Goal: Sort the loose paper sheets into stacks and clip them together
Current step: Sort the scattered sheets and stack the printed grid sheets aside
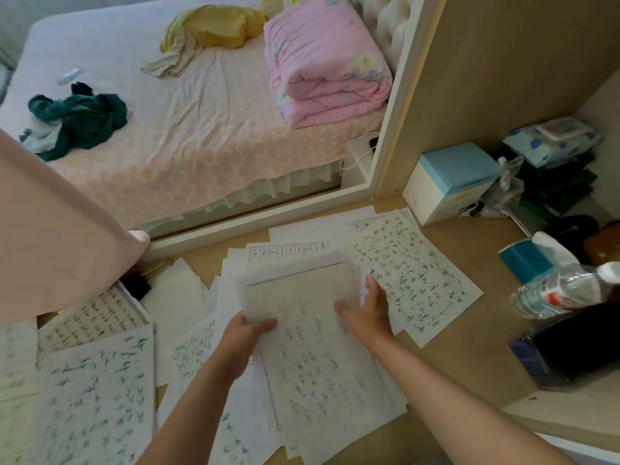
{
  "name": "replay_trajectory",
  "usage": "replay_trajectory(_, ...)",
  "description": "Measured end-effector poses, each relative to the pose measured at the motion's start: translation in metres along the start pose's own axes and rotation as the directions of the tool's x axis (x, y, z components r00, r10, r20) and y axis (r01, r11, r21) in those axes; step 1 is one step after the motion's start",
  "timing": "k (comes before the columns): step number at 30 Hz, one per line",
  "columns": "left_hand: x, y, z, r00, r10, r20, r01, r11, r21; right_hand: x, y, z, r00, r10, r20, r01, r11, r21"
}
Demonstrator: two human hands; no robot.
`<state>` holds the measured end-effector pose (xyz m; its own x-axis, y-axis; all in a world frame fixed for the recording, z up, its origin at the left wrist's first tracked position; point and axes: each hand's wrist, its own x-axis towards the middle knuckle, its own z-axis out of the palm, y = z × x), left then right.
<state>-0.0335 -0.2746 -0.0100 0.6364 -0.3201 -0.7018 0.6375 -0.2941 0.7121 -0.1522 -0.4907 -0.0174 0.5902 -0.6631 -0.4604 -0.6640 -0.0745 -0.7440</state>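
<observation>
Held a stack (298,286) of papers in both hands over the desk (469,347).

Gripped the stack's near left corner with the left hand (250,333), thumb on top, fingers curled under. Set the right hand (367,313) against the stack's right edge, thumb laid across the top, fingers stretched along the edge; too blurred to tell whether wrapped round it. Held the stack above the middle of the desk, over loose sheets (412,280) fanned out beneath it and to left and right, many covered in handwriting. Left what looked like a dark clip (136,285) among the sheets at far left. Had at the right a bottle (560,292) lying on its side, with a blue-and-white box (449,182) farther back.
</observation>
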Motion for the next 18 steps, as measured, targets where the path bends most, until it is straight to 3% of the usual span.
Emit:
replay_trajectory(2, -0.006, -0.002, -0.012, 1.000, -0.001, 0.008, 0.002, 0.997, -0.082, -0.004, -0.008, -0.004, 0.971, 0.020, 0.238, -0.067, 0.979, 0.191)
replay_trajectory(5, -0.009, -0.006, -0.014, 0.999, 0.007, -0.032, -0.011, 0.992, -0.128, -0.007, -0.013, 0.005, 0.938, -0.033, 0.345, 0.000, 0.995, 0.096)
replay_trajectory(8, -0.007, -0.008, -0.006, 0.999, 0.018, -0.028, -0.017, 0.999, 0.030, -0.011, -0.018, 0.021, 0.915, 0.021, 0.403, -0.006, 0.999, -0.038)
replay_trajectory(11, -0.002, -0.004, -0.006, 0.993, 0.097, -0.060, -0.084, 0.977, 0.195, -0.002, -0.013, 0.028, 0.959, 0.057, 0.279, -0.031, 0.995, -0.096)
replay_trajectory(14, 0.007, 0.004, -0.014, 0.963, 0.195, -0.185, -0.130, 0.941, 0.312, 0.012, -0.011, 0.018, 0.987, 0.147, 0.070, -0.151, 0.987, 0.047)
replay_trajectory(18, 0.030, 0.009, -0.026, 0.933, 0.270, -0.237, -0.044, 0.741, 0.670, 0.030, -0.015, 0.010, 0.979, 0.194, -0.062, -0.184, 0.973, 0.136)
